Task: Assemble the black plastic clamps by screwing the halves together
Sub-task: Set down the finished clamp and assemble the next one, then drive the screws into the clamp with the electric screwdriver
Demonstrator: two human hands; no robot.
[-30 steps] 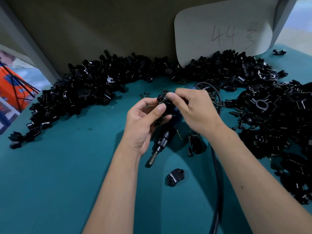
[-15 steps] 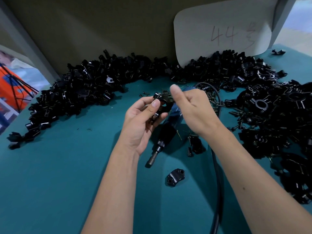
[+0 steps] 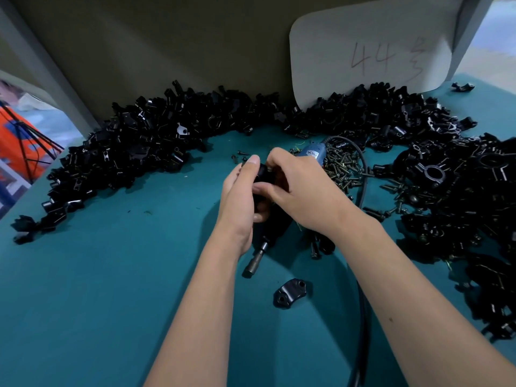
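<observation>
Showing the head view: left hand [image 3: 240, 202] and right hand [image 3: 297, 191] meet above the teal worktop [image 3: 111, 289], both grasping one black clamp [image 3: 264, 174] pinched between their fingertips, mostly hidden. An electric screwdriver [image 3: 258, 258] lies directly beneath the hands, its long axis running from the blue rear end near the screw pile [image 3: 342, 169] toward the viewer, bit nearest. By this layout the right hand appears closer to its body. A loose clamp half [image 3: 290, 293] rests beside the bit.
</observation>
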